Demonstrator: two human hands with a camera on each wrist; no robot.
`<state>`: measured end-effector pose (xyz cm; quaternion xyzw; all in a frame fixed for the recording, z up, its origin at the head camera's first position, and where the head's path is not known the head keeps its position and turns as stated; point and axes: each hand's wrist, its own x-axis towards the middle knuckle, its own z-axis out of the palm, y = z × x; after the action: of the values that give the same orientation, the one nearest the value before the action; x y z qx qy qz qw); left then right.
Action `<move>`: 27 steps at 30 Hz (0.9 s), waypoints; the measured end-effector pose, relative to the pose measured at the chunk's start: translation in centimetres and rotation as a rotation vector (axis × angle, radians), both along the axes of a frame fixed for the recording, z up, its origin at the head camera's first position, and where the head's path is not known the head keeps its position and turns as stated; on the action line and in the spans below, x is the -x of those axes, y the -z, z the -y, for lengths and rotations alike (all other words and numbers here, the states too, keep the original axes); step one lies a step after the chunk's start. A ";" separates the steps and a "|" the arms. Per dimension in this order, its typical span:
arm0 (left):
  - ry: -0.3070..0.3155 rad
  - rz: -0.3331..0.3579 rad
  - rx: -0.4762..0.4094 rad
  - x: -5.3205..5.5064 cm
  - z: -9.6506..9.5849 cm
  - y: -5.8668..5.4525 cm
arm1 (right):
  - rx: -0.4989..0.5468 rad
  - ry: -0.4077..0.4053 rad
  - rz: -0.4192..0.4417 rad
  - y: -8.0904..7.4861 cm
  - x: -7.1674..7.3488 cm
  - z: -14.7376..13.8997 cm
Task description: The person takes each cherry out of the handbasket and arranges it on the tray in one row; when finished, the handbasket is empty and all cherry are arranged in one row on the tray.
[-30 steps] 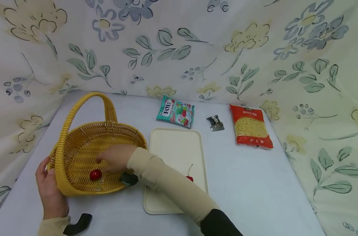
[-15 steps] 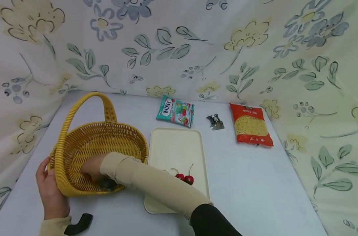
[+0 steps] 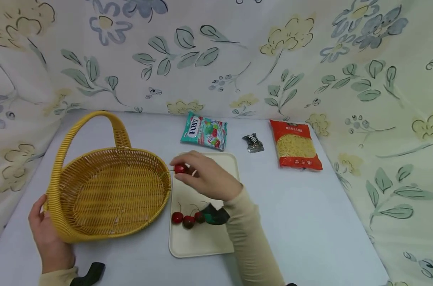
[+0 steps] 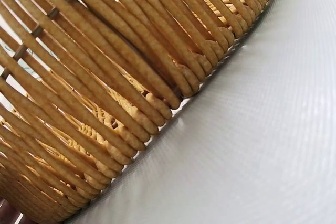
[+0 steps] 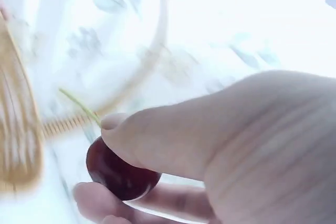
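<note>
My right hand (image 3: 205, 174) pinches a dark red cherry (image 3: 180, 169) between thumb and fingers, over the upper left part of the cream tray (image 3: 202, 248). In the right wrist view the cherry (image 5: 121, 171) has a pale green stem pointing up and left. Three cherries, among them a dark one (image 3: 188, 222), lie in a row on the tray; the wrist strap partly covers the rightmost. My left hand (image 3: 52, 238) holds the yellow wicker basket (image 3: 109, 234) at its left side. The left wrist view shows mostly the basket's woven wall (image 4: 121, 77). No cherry shows inside the basket.
Behind the tray lies a teal candy bag (image 3: 204, 132). To its right are a small black-and-clear packet (image 3: 253, 143) and a red bag of yellow pasta (image 3: 295, 145). A floral cloth (image 3: 216, 75) hangs behind the white table (image 3: 295, 222).
My right hand has left the basket and moved right over the tray with a cherry. The basket's cherry is gone from inside it. The left hand stays at the basket; the head view has shifted slightly.
</note>
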<state>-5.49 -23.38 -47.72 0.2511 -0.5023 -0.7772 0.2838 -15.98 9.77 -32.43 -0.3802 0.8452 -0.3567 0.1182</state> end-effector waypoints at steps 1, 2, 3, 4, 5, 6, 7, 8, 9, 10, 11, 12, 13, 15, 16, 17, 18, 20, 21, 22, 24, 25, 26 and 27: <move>-0.002 -0.018 0.001 -0.1 0.0 0.0 | 0.030 0.052 0.017 0.3 -0.5 -1.6; -0.003 -0.038 0.002 -0.2 0.0 0.0 | 0.049 0.103 0.041 0.7 -1.0 -3.1; -0.003 -0.055 0.003 -0.3 0.0 0.0 | 0.060 0.158 0.084 1.1 -1.5 -4.6; -0.005 -0.073 -0.003 -0.3 0.0 0.0 | 0.060 0.201 0.133 1.6 -1.9 -5.9; -0.008 -0.084 -0.006 -0.4 0.0 0.0 | 0.061 0.239 0.178 2.1 -2.4 -7.2; -0.012 -0.098 -0.011 -0.5 0.0 0.0 | 0.065 0.271 0.213 2.6 -2.9 -8.3; -0.016 -0.107 -0.014 -0.5 0.0 0.0 | 0.071 0.299 0.237 3.2 -3.3 -9.4; -0.016 -0.111 -0.013 -0.5 0.0 0.0 | 0.079 0.324 0.252 3.7 -3.8 -10.3; -0.017 -0.123 -0.021 -0.5 0.0 0.0 | 0.082 0.349 0.251 4.3 -4.3 -11.2; -0.018 -0.137 -0.036 -0.5 0.0 0.0 | 0.077 0.375 0.242 4.8 -4.8 -11.8; -0.015 -0.145 -0.051 -0.5 0.0 0.0 | 0.064 0.399 0.211 5.4 -5.3 -12.4; -0.014 -0.151 -0.062 -0.5 0.0 -0.1 | 0.049 0.423 0.172 6.1 -5.7 -12.8; -0.011 -0.152 -0.071 -0.5 -0.1 -0.2 | 0.026 0.449 0.131 6.8 -6.2 -13.0; -0.008 -0.149 -0.078 -0.4 -0.1 -0.2 | -0.033 0.499 0.047 8.2 -7.1 -13.3; -0.004 -0.141 -0.075 -0.4 -0.2 -0.3 | -0.061 0.519 0.015 8.9 -7.5 -13.3; -0.003 -0.137 -0.069 -0.4 -0.2 -0.4 | -0.084 0.534 -0.012 9.6 -7.9 -13.2; -0.001 -0.133 -0.055 -0.4 -0.2 -0.4 | -0.102 0.550 -0.026 10.2 -8.2 -13.1; 0.002 -0.136 -0.045 -0.4 -0.3 -0.4 | -0.135 0.569 -0.041 11.1 -8.6 -12.9; 0.003 -0.147 -0.049 -0.4 -0.4 -0.4 | -0.145 0.575 -0.043 11.4 -8.7 -12.9; 0.004 -0.157 -0.052 -0.4 -0.4 -0.3 | -0.155 0.576 -0.048 11.7 -8.8 -12.8; 0.005 -0.166 -0.049 -0.4 -0.5 -0.3 | -0.168 0.570 -0.056 12.0 -8.8 -12.7; 0.003 -0.170 -0.050 -0.4 -0.5 -0.2 | -0.174 0.564 -0.058 12.1 -8.8 -12.7; 0.003 -0.170 -0.047 -0.4 -0.5 -0.2 | -0.177 0.559 -0.060 12.1 -8.7 -12.7; 0.002 -0.172 -0.047 -0.5 -0.5 -0.1 | -0.182 0.554 -0.060 12.2 -8.7 -12.7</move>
<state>-5.00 -22.90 -47.58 0.1894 -0.4577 -0.8079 0.3192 -7.31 22.50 -44.64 -0.1332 0.9484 -0.2868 0.0247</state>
